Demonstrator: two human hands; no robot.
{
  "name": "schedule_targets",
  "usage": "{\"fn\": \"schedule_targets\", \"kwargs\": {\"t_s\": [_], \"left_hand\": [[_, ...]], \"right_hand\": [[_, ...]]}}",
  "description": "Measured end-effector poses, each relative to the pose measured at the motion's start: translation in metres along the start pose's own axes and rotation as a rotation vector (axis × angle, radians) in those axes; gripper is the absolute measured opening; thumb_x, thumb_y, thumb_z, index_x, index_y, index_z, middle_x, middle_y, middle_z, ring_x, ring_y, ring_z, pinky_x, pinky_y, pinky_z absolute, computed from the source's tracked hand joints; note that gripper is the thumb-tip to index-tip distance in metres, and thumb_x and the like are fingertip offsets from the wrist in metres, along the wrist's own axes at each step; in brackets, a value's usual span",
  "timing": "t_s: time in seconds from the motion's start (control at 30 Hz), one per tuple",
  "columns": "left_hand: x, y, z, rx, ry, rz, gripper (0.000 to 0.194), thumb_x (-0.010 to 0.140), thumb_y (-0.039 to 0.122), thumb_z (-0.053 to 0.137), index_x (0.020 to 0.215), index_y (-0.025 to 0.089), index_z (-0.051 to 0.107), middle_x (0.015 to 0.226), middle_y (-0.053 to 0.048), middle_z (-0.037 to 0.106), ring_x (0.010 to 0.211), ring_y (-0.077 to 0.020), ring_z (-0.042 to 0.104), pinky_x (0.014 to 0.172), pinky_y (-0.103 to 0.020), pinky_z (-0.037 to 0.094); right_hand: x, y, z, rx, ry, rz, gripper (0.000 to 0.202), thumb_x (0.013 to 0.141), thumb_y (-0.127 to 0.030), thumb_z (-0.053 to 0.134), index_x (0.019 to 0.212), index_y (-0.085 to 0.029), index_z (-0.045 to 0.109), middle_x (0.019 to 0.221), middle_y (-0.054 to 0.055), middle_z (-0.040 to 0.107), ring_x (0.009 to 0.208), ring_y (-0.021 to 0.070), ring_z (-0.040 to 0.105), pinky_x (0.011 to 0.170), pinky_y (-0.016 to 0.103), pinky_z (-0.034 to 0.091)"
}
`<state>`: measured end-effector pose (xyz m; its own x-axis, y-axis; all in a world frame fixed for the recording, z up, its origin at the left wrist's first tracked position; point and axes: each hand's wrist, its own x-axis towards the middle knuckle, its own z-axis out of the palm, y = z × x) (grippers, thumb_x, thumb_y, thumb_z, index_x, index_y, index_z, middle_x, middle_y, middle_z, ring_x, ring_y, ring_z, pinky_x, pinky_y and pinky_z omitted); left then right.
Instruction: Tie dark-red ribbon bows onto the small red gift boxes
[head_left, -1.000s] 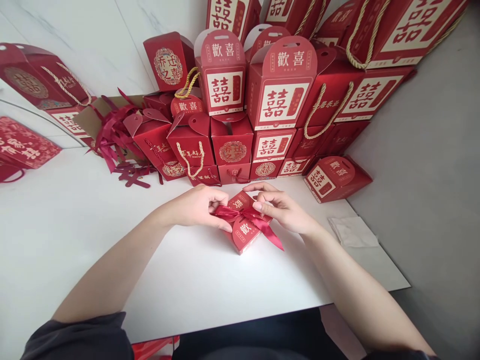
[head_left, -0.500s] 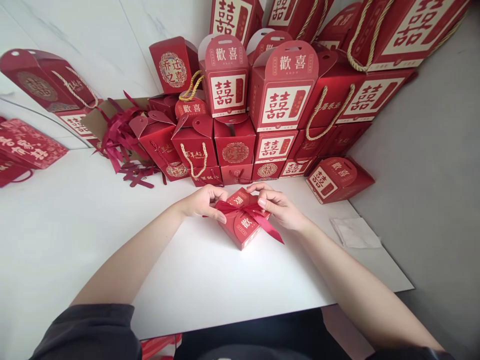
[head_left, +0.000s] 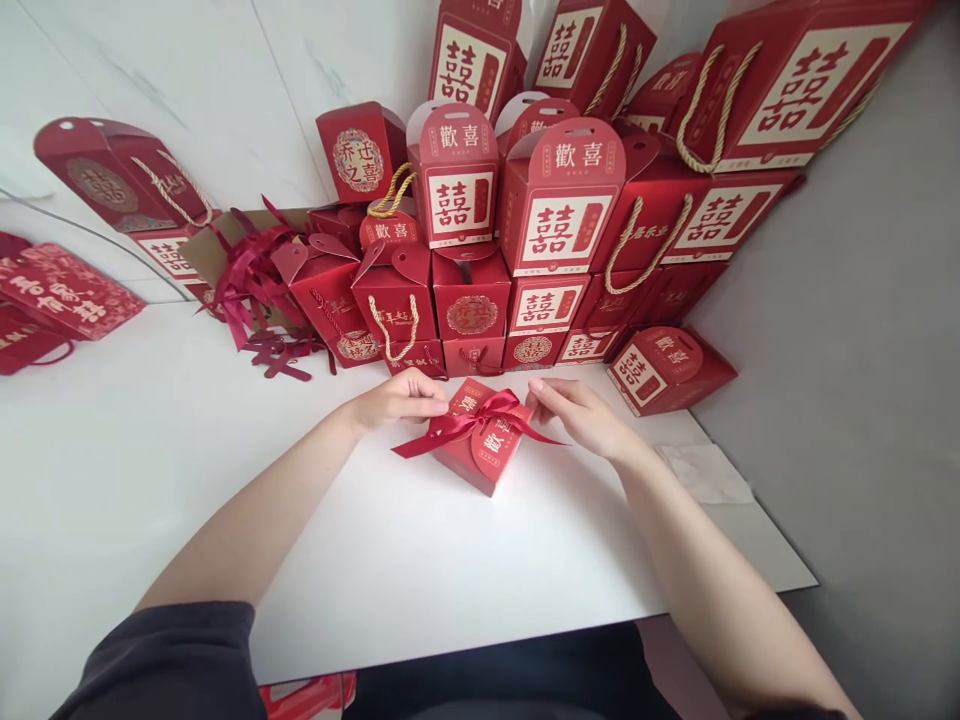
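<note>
A small red gift box (head_left: 480, 466) lies on the white table in front of me, with a dark red ribbon (head_left: 480, 414) tied in a bow over its lid. Both ribbon tails spread out, one to each side. At the box's left edge, my left hand (head_left: 405, 398) is closed, its thumb and fingers pinching the ribbon's left loop. On the other side, my right hand (head_left: 571, 408) pinches the right loop of the bow between thumb and fingertips.
Stacked red gift boxes (head_left: 471, 300) with rope handles line the back. Loose red ribbons (head_left: 255, 270) hang from a cardboard box at the back left. A single box (head_left: 667, 368) and a white tissue (head_left: 705, 473) lie at the right, beside the grey wall.
The bow's loops are now pulled out to both sides and its left tail shows. My hands have moved apart, off the box's top. The view has shifted slightly.
</note>
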<state>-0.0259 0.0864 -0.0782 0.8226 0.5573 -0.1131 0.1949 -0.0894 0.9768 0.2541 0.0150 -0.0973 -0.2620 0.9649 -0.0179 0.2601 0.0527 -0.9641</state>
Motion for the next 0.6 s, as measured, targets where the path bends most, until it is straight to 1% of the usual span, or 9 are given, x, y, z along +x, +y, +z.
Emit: {"fn": "schedule_targets", "kwargs": {"t_s": [0.03,0.1,0.2,0.27,0.33,0.4,0.47,0.53,0.6], "left_hand": [[-0.001,0.005,0.002,0.057,0.035,-0.007,0.041,0.084,0.045,0.068,0.063,0.01,0.065,0.056,-0.001,0.053,0.05,-0.0079,0.04,0.049,-0.023,0.029],[-0.002,0.016,0.007,0.196,0.082,-0.015,0.044,0.086,0.045,0.066,0.059,0.01,0.065,0.053,-0.001,0.053,0.049,-0.0078,0.041,0.048,-0.023,0.03],[-0.005,0.03,0.012,0.317,0.02,-0.038,0.04,0.079,0.044,0.074,0.058,0.01,0.068,0.047,0.0,0.051,0.045,-0.0066,0.039,0.044,-0.022,0.028],[-0.007,0.034,0.011,0.336,-0.037,-0.059,0.034,0.075,0.041,0.078,0.061,0.011,0.071,0.047,-0.001,0.053,0.044,-0.0068,0.041,0.043,-0.021,0.03],[-0.009,0.035,0.008,0.312,-0.045,-0.056,0.033,0.077,0.04,0.076,0.062,0.011,0.072,0.051,-0.003,0.059,0.046,-0.0075,0.047,0.044,-0.02,0.034],[-0.009,0.033,0.004,0.22,-0.025,-0.074,0.037,0.081,0.041,0.073,0.06,0.011,0.069,0.053,-0.004,0.061,0.044,-0.0072,0.049,0.042,-0.019,0.036],[-0.009,0.03,0.001,0.106,-0.022,-0.133,0.041,0.083,0.044,0.07,0.059,0.011,0.065,0.047,-0.002,0.058,0.036,-0.0065,0.046,0.037,-0.018,0.034],[-0.009,0.027,0.0,0.04,-0.058,-0.186,0.042,0.083,0.046,0.07,0.06,0.012,0.063,0.042,0.0,0.054,0.032,-0.0069,0.044,0.034,-0.017,0.035],[-0.008,0.026,0.0,0.032,-0.083,-0.198,0.042,0.083,0.047,0.071,0.06,0.012,0.063,0.042,0.0,0.054,0.031,-0.0076,0.046,0.033,-0.017,0.035]], "right_hand": [[-0.003,-0.003,-0.003,-0.061,-0.044,0.051,0.059,0.092,-0.068,0.046,0.068,-0.017,0.066,0.067,0.004,0.066,0.067,0.0159,0.06,0.075,0.032,0.049],[-0.008,-0.008,-0.007,-0.068,-0.179,0.147,0.067,0.091,-0.072,0.041,0.064,-0.016,0.068,0.063,0.006,0.068,0.06,0.0166,0.063,0.068,0.031,0.051],[-0.013,-0.013,-0.007,0.024,-0.402,0.237,0.072,0.09,-0.073,0.04,0.064,-0.014,0.073,0.062,0.009,0.071,0.055,0.0173,0.066,0.063,0.032,0.054],[-0.015,-0.016,-0.006,0.052,-0.504,0.239,0.066,0.089,-0.071,0.048,0.072,-0.014,0.076,0.067,0.008,0.073,0.059,0.0176,0.067,0.067,0.032,0.054],[-0.016,-0.018,-0.007,0.022,-0.532,0.173,0.054,0.086,-0.066,0.058,0.08,-0.015,0.077,0.078,0.006,0.075,0.07,0.0182,0.067,0.073,0.031,0.053],[-0.015,-0.019,-0.006,-0.026,-0.477,0.082,0.047,0.085,-0.062,0.062,0.086,-0.017,0.075,0.085,0.004,0.073,0.079,0.0186,0.065,0.076,0.031,0.05],[-0.015,-0.018,-0.002,-0.074,-0.329,0.013,0.044,0.088,-0.06,0.06,0.09,-0.018,0.071,0.088,0.003,0.071,0.081,0.0188,0.063,0.076,0.031,0.048],[-0.017,-0.019,0.005,-0.157,-0.038,-0.099,0.039,0.09,-0.056,0.059,0.093,-0.019,0.068,0.091,0.005,0.069,0.083,0.0203,0.062,0.078,0.034,0.048],[-0.021,-0.02,0.017,-0.318,0.222,-0.32,0.029,0.091,-0.049,0.061,0.092,-0.021,0.066,0.097,0.008,0.067,0.092,0.0239,0.06,0.085,0.04,0.048]]}}
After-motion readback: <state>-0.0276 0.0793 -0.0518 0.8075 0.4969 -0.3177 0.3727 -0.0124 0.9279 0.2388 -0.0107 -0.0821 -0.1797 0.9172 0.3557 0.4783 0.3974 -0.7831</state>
